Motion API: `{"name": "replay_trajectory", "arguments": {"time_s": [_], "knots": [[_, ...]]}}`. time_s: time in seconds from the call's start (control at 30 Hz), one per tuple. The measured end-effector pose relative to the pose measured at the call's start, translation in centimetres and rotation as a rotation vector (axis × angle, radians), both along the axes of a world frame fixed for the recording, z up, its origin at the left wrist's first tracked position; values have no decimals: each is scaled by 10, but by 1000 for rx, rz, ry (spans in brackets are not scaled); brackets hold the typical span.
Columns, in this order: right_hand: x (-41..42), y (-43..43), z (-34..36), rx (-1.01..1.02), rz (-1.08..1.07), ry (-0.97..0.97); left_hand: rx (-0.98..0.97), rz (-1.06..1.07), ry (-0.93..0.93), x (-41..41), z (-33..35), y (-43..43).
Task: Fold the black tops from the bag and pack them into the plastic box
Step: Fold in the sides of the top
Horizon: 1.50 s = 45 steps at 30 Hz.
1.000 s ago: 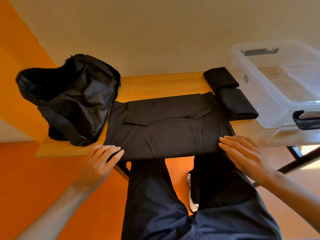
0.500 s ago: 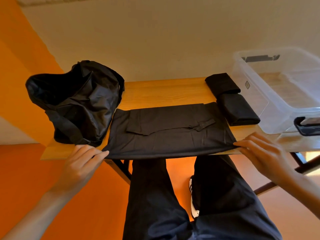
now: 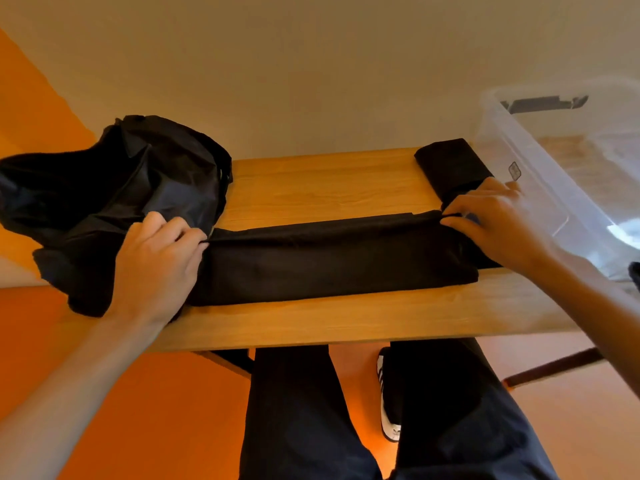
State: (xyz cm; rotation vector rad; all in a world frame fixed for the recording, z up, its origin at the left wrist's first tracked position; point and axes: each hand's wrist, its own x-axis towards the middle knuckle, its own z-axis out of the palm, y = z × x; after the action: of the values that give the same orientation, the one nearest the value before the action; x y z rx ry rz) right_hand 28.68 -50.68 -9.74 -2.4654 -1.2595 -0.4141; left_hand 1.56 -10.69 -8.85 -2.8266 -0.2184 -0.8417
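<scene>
A black top (image 3: 332, 261) lies across the wooden table (image 3: 311, 320) as a long narrow band, its near half folded over onto the far half. My left hand (image 3: 156, 261) pinches the folded edge at the left end. My right hand (image 3: 491, 220) pinches the same edge at the right end. Behind my right hand a folded black top (image 3: 450, 164) lies against the clear plastic box (image 3: 540, 161). The black bag (image 3: 104, 195) slumps at the table's left end, partly under my left hand.
The plastic box fills the table's right end and overhangs my right forearm. A cream wall stands right behind the table. My legs in dark trousers and a white shoe (image 3: 388, 403) are below the near edge, beside a dark table leg (image 3: 554, 368).
Both hands took the near edge of the top and carried it away from me, folding the top in half lengthwise. The camera moved closer to the table.
</scene>
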Motion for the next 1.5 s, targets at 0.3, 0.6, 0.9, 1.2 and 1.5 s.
{"name": "replay_trajectory", "arguments": {"time_s": [0.3, 0.6, 0.9, 1.2, 1.5], "knots": [[33, 23, -5, -109, -65, -9, 24, 71, 85, 45, 1, 15], [36, 32, -8, -212, -138, -78, 32, 184, 212, 68, 5, 7], [-58, 113, -40, -461, -100, 260, -339, 296, 598, 72, -49, -96], [-51, 77, -46, -414, -320, 339, -360, 333, 634, 68, -56, -59], [-117, 64, -40, -414, -392, 329, -314, 16, 646, 110, -50, -21]]}}
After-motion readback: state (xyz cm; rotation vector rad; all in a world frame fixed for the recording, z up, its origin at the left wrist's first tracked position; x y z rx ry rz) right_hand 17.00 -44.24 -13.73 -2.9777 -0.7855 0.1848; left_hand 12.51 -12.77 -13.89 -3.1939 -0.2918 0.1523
